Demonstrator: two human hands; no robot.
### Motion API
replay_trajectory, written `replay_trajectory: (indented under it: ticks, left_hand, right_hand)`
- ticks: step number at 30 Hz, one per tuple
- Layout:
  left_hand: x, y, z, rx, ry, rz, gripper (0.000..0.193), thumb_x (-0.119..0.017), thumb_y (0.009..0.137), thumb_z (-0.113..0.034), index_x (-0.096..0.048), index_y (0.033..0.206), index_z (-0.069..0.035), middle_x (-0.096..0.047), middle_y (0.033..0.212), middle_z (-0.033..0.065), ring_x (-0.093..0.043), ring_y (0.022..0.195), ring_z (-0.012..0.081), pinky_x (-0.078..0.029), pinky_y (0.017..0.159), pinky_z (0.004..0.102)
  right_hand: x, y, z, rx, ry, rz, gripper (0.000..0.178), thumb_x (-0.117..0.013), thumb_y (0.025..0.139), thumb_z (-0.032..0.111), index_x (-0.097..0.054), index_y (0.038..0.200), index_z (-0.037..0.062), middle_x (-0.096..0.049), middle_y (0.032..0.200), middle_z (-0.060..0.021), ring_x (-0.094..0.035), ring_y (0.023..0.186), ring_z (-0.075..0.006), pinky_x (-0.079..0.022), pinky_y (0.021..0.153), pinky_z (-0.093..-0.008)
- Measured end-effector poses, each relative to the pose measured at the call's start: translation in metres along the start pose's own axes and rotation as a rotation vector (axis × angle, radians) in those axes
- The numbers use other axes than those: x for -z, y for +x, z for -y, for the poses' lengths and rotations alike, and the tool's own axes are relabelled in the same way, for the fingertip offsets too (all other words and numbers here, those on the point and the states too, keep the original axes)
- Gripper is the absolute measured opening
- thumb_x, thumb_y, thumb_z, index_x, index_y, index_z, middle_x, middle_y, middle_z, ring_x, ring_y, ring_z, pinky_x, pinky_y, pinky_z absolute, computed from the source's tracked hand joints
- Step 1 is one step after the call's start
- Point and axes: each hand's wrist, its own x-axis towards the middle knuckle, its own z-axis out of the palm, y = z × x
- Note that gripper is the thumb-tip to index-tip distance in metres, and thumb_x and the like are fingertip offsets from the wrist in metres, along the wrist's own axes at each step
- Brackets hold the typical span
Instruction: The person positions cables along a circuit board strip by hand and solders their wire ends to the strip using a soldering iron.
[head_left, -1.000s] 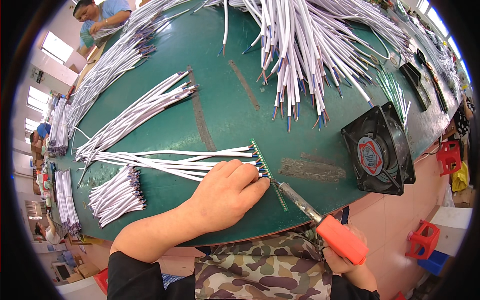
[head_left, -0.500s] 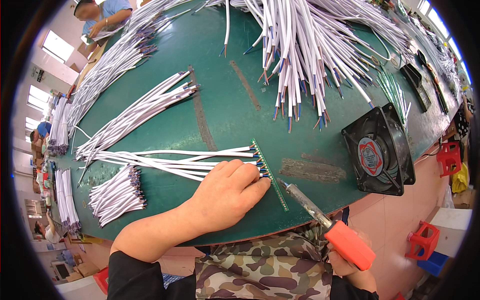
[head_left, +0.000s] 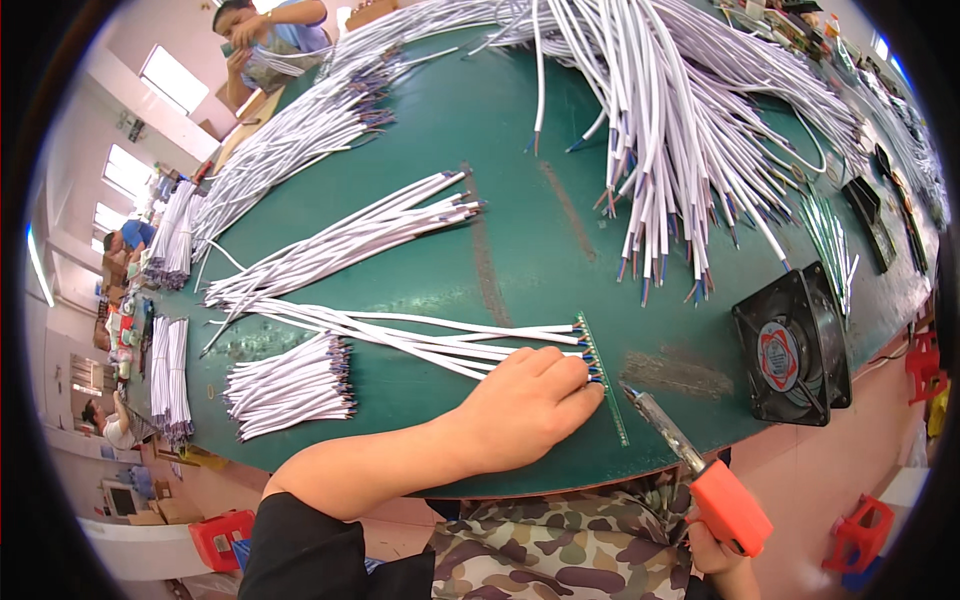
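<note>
My left hand (head_left: 535, 405) is closed in a pinch on the end of a white cable, beside a narrow green circuit board strip (head_left: 616, 420). Several more white cables (head_left: 470, 327) reach that strip from the left, their thin coloured wires meeting its edge. The pinched end is mostly covered by my fingers. My right hand (head_left: 712, 553), low at the right, is wrapped round the red handle of a soldering iron (head_left: 728, 505). Its metal tip points up and left, just right of the strip and apparently apart from it.
A black fan (head_left: 790, 345) stands at the table's right edge. Bundles of white cable (head_left: 345, 240) and a shorter stack (head_left: 290, 387) lie left; a large cable heap (head_left: 660, 130) covers the far side. Green strips (head_left: 828, 240) lie behind the fan. A co-worker (head_left: 270, 45) is at far left.
The whole view has shifted, so the table and both hands appear farther right. My left hand keeps its pinch at the strip, and the soldering iron stays close beside it.
</note>
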Motion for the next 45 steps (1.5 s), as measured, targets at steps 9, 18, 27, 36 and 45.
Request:
replay_trajectory:
  ticks: [9,18,27,36,45]
  left_hand:
    - [0.050,0.006,0.040,0.024,0.178,-0.126,0.027,-0.070,0.083,-0.005,-0.070,0.109,-0.003,-0.064,0.101,0.0115,-0.063,0.096,0.0302,-0.053,0.082,0.0425]
    - [0.089,0.006,0.175,0.466,0.320,0.054,0.021,-0.069,0.091,-0.013,-0.072,0.111,-0.008,-0.064,0.102,0.0106,-0.061,0.101,0.0336,-0.050,0.088,0.0424]
    - [0.087,0.028,0.090,0.187,-0.148,-0.035,0.040,-0.060,0.087,0.010,-0.070,0.121,-0.010,-0.057,0.093,0.0105,-0.058,0.083,0.0281,-0.049,0.075,0.0355]
    - [0.052,0.020,0.026,0.096,-0.382,-0.008,0.039,-0.069,0.090,0.001,-0.067,0.126,-0.012,-0.061,0.092,0.0109,-0.062,0.080,0.0306,-0.052,0.070,0.0373]
    - [0.039,0.012,0.001,0.076,-0.365,-0.013,0.033,-0.075,0.088,-0.006,-0.068,0.120,-0.008,-0.066,0.084,0.0103,-0.066,0.073,0.0298,-0.052,0.065,0.0379]
  right_hand:
    - [0.006,-0.027,-0.012,-0.210,0.120,-0.038,0.026,-0.059,0.089,0.004,-0.064,0.113,-0.0058,-0.067,0.090,-0.0088,-0.064,0.075,-0.0178,-0.053,0.070,-0.0317]
    - [0.000,-0.019,-0.007,-0.219,0.165,-0.070,0.030,-0.058,0.090,0.000,-0.063,0.118,-0.0077,-0.066,0.090,-0.0085,-0.064,0.076,-0.0168,-0.053,0.070,-0.0314]
    - [0.007,-0.006,0.003,-0.050,0.072,-0.065,0.027,-0.056,0.090,-0.001,-0.063,0.116,-0.0073,-0.067,0.100,-0.0122,-0.065,0.081,-0.0193,-0.054,0.075,-0.0331]
    - [0.012,-0.022,-0.008,0.048,-0.228,-0.066,0.024,-0.069,0.073,0.016,-0.071,0.092,0.0012,-0.070,0.088,-0.0132,-0.068,0.071,-0.0319,-0.056,0.062,-0.0398]
    - [0.015,-0.030,-0.014,0.148,-0.295,-0.035,0.043,-0.071,0.079,0.020,-0.066,0.114,-0.0037,-0.069,0.101,-0.0144,-0.069,0.078,-0.0324,-0.057,0.064,-0.0404]
